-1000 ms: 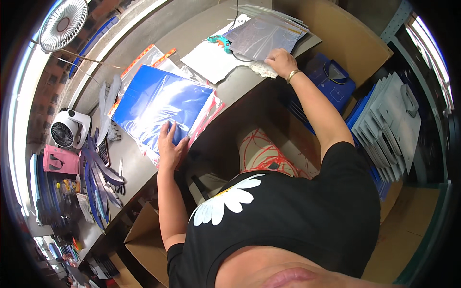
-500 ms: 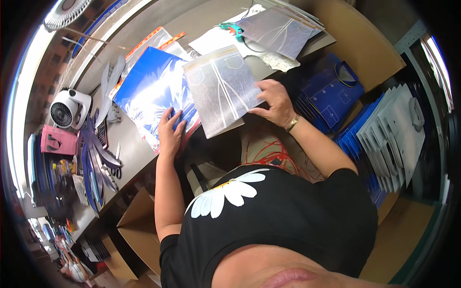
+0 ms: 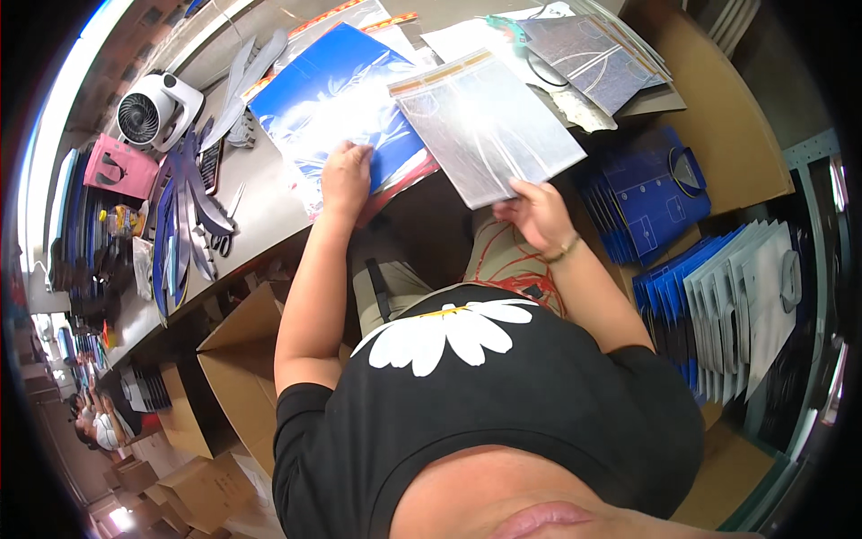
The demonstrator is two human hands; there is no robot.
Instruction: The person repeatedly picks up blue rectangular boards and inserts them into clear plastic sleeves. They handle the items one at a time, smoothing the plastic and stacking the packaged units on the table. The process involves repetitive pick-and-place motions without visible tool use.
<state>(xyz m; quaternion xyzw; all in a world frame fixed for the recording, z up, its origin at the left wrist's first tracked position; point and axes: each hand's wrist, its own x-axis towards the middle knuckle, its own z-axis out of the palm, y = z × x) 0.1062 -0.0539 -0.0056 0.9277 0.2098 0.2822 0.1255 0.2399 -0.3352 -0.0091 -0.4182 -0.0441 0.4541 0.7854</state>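
Observation:
A flat silver-grey paper bag [image 3: 485, 126], printed with pale lines and wrapped in a clear sleeve, tilts over the table's near edge. My right hand [image 3: 541, 218] grips its lower right edge, thumb on top and fingers partly blurred beneath. To the left lies a stack of glossy blue flat packs [image 3: 332, 99] in clear plastic. On its near edge rests my left hand [image 3: 346, 180], its fingers curled together against the plastic; what they pinch, if anything, is hidden. The grey bag's left edge overlaps the blue stack's right side.
Farther back lie more grey printed bags [image 3: 588, 63] and a teal glue gun [image 3: 509, 29]. To the left are a white fan [image 3: 160, 110], a pink bag [image 3: 121, 167], ribbons [image 3: 187, 202] and scissors [image 3: 222, 242]. Blue bags [image 3: 654, 193] and white handled bags [image 3: 750, 301] stand at right.
My right hand has shifted to the grey bag's near corner, and the bag has turned. My left hand's fingers, spread before, are now curled. The whole view has shifted.

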